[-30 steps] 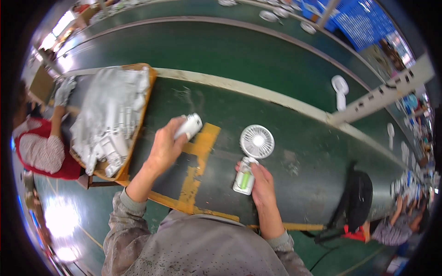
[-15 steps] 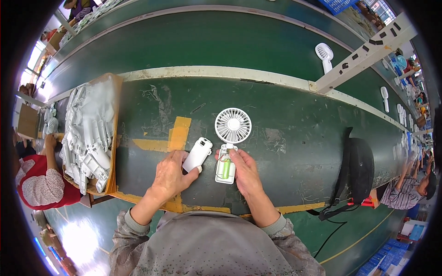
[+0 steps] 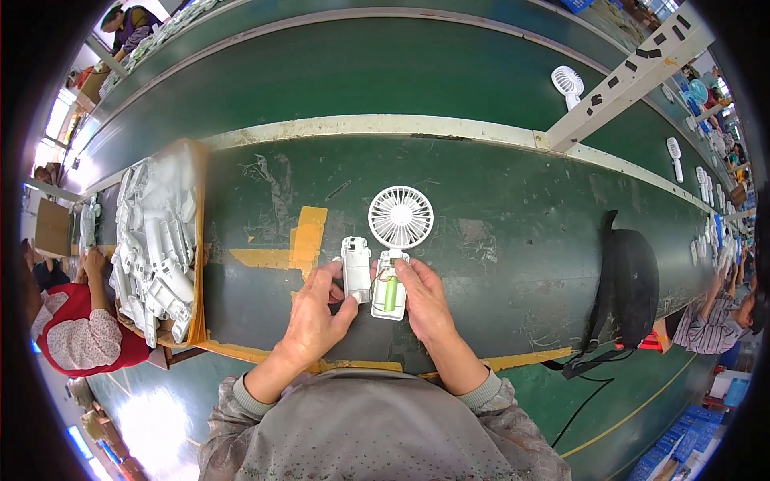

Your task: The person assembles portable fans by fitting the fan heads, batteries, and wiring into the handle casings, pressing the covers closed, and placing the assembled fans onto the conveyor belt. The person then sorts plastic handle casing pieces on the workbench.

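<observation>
A white handheld fan (image 3: 401, 217) lies on the green table in front of me, its round grille pointing away. Its handle is uncovered, and a green battery cell (image 3: 391, 293) with thin wires shows inside. My right hand (image 3: 425, 301) grips the handle's right side, thumb near the top of the opening. In my left hand (image 3: 319, 311) is a white handle cover (image 3: 355, 268), pinched at its lower end. The cover stands nearly upright in the picture, close beside the handle's left side, with its hollow inner face showing.
On the left stands a cardboard box (image 3: 199, 240) full of white plastic covers. A black backpack (image 3: 630, 280) lies at the table's right. Beyond the rail, more white fans (image 3: 568, 83) lie on the belt. A white post (image 3: 618, 84) rises at right. Co-workers sit on both sides.
My left hand has brought the cover rightward, closer to the fan handle, and turned it from its smooth outer face to its hollow side. My right hand stays on the handle.
</observation>
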Tool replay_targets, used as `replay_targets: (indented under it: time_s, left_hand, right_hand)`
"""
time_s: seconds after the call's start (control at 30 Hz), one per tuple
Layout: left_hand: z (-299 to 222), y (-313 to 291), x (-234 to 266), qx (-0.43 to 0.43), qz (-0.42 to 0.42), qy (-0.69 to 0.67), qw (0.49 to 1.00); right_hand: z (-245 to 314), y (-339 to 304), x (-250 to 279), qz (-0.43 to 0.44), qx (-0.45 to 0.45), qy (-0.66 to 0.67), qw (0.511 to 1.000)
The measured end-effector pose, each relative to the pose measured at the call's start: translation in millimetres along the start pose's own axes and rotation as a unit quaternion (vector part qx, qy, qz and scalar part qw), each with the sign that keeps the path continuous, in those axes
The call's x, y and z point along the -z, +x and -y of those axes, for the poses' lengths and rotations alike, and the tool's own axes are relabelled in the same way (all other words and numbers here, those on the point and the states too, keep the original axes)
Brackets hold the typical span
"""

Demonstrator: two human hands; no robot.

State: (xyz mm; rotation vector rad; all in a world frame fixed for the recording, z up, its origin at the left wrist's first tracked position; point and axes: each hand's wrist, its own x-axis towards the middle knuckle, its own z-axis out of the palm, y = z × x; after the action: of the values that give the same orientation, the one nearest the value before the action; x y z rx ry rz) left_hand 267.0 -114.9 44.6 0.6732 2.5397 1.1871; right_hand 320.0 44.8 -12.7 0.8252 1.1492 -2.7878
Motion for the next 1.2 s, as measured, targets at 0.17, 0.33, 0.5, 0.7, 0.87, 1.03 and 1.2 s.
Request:
replay_targets:
  time_s: [0.17, 0.33, 0.5, 0.7, 0.87, 1.03, 1.2]
  left_hand:
    - [5.7, 12.7, 2.0, 0.017, -0.041, 0.072, 0.996]
    - [-1.7, 8.0, -2.9, -0.114, -0.047, 0.096, 0.988]
    - [-5.2, 14.4, -15.8, -0.116, -0.050, 0.075, 0.989]
    - [-5.5, 19.0, -26.2, -0.207, -0.070, 0.110, 0.970]
    - [-15.6, 14.3, -30.9, -0.201, -0.045, 0.132, 0.970]
    - [-7.1, 9.4, -3.4, -0.143, -0.039, 0.106, 0.983]
    - [4.2, 0.0, -1.0, -0.081, 0.019, 0.183, 0.980]
  right_hand:
    - [1.2, 0.4, 0.7, -0.005, -0.008, -0.008, 1.000]
    - [-2.7, 2.4, 4.6, 0.008, 0.008, -0.011, 1.000]
    - [-0.4, 1.5, 2.0, 0.005, 0.004, -0.013, 1.000]
    - [-0.3, -0.4, -2.3, -0.010, 0.011, 0.006, 1.000]
    - [-0.4, -0.4, -1.5, -0.004, 0.014, 0.004, 1.000]
    - [0.2, 0.0, 2.1, 0.001, 0.005, -0.017, 1.000]
    - [-0.5, 0.7, 2.4, 0.007, 0.000, -0.009, 1.000]
